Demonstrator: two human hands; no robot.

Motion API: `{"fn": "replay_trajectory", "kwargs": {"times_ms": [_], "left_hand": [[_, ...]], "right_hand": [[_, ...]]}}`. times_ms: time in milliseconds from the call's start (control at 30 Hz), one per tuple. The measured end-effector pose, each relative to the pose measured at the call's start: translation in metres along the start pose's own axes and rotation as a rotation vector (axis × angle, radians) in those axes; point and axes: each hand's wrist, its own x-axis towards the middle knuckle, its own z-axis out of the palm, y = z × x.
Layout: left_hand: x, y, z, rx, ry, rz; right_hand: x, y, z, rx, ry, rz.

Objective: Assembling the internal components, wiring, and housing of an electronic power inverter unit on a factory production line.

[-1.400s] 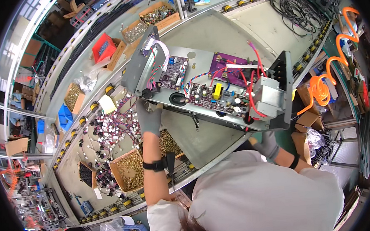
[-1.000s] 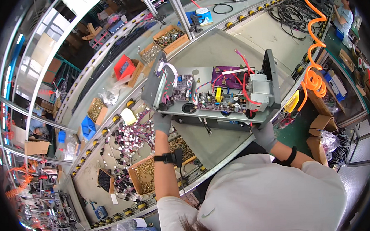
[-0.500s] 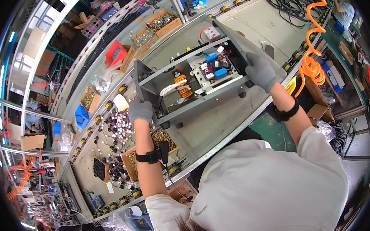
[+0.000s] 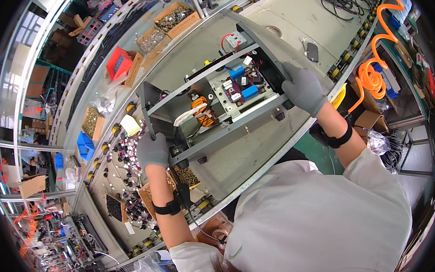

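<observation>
A dark grey metal chassis (image 4: 227,131), open on top, is between my two gloved hands. My left hand (image 4: 152,151) is closed on its left end at the near corner. On its right end panel my right hand (image 4: 304,90) is closed, with part of the fingers hidden behind the panel. Inside sit a circuit board (image 4: 233,96) with blue and purple parts and a coil wound with orange wire (image 4: 204,113). A white terminal block with red wire (image 4: 236,40) is at the far right side. Black feet (image 4: 279,115) show along the near side.
Below is a roller conveyor with a grey board (image 4: 248,156). To the left lie many small wired connectors (image 4: 129,156). Far off stand cardboard boxes of screws (image 4: 175,15), a red bin (image 4: 118,64) and a blue bin (image 4: 85,145). An orange coiled hose (image 4: 371,81) hangs at right.
The whole view has shifted and turned slightly, with the chassis now lower and further left in it. Both hands keep their hold on its ends.
</observation>
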Motion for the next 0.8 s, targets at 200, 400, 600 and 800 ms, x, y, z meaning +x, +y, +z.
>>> {"fn": "replay_trajectory", "kwargs": {"times_ms": [200, 400, 600, 800], "left_hand": [[-0.024, 0.041, -0.01, 0.248, 0.399, 0.35], [-0.017, 0.089, 0.002, 0.137, -0.18, 0.763], [0.003, 0.11, 0.019, 0.416, -0.299, 0.784], [0.013, 0.11, 0.017, 0.053, -0.491, 0.728]], "right_hand": [[0.001, 0.002, -0.001, -0.019, -0.06, 0.075], [-0.003, 0.007, 0.001, 0.019, 0.028, 0.071], [-0.003, 0.005, 0.001, -0.004, 0.019, 0.038], [-0.004, 0.005, 0.0, 0.007, 0.023, 0.048]]}}
